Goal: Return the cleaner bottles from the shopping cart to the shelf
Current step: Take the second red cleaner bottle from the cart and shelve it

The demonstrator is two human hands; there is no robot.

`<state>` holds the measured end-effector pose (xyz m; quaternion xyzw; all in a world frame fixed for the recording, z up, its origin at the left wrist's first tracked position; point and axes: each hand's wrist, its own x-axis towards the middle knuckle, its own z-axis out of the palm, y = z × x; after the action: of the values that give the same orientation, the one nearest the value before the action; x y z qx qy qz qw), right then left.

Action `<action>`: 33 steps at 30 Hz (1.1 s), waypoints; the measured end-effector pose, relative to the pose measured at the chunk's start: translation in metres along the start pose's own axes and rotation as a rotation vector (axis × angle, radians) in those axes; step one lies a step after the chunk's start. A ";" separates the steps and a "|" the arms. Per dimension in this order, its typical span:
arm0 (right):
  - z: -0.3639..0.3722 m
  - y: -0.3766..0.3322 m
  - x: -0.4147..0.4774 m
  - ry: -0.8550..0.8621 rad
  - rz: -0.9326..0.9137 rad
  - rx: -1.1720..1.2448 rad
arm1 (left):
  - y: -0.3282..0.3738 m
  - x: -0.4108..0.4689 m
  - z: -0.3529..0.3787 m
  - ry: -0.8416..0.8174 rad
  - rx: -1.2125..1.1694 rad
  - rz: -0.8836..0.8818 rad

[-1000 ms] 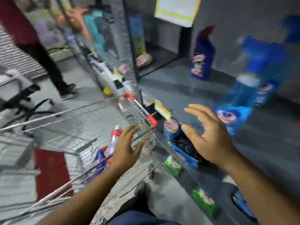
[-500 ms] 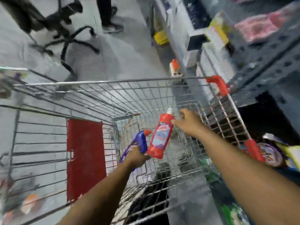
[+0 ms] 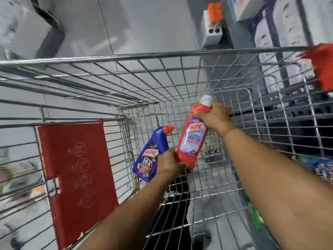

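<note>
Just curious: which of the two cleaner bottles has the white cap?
The red plastic cleaner bottle, gripped by the right hand. The blue plastic cleaner bottle beside it has a red angled cap.

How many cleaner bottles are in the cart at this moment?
2. The red bottle is gripped near its neck by the right hand. The blue bottle sits just left of it, at the left hand. None others show inside the cart.

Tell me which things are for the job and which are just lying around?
For the job: red Harpic bottle, blue Harpic bottle, shopping cart, left hand, right hand.

Just lying around: red child-seat flap, white block with orange top.
</note>
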<state>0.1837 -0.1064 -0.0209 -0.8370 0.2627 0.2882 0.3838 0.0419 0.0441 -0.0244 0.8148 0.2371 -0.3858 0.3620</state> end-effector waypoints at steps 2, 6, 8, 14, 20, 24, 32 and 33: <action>-0.001 0.005 -0.001 0.002 -0.013 0.036 | 0.002 0.002 -0.001 -0.043 -0.033 -0.012; -0.009 0.009 -0.015 -0.043 -0.029 0.095 | 0.005 -0.003 0.003 -0.107 -0.046 0.003; -0.020 0.007 -0.030 -0.046 -0.056 0.097 | 0.007 -0.012 0.005 -0.120 -0.057 0.025; -0.084 -0.021 -0.123 0.047 -0.300 0.184 | 0.034 -0.075 -0.020 -0.088 -0.099 0.236; -0.181 -0.045 -0.265 0.326 -0.587 0.402 | 0.094 -0.188 -0.068 0.035 -0.054 0.627; -0.236 -0.040 -0.366 0.455 -0.782 0.465 | 0.114 -0.278 -0.074 0.085 -0.051 0.854; -0.272 0.036 -0.500 0.714 -0.864 0.440 | 0.109 -0.379 -0.015 0.126 -0.005 1.088; -0.274 0.054 -0.512 0.752 -0.846 0.445 | 0.108 -0.390 -0.002 0.109 0.008 1.117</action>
<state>-0.1312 -0.2430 0.4505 -0.8130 0.0787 -0.2666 0.5116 -0.1157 -0.0636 0.3327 0.8367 -0.2137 -0.0938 0.4955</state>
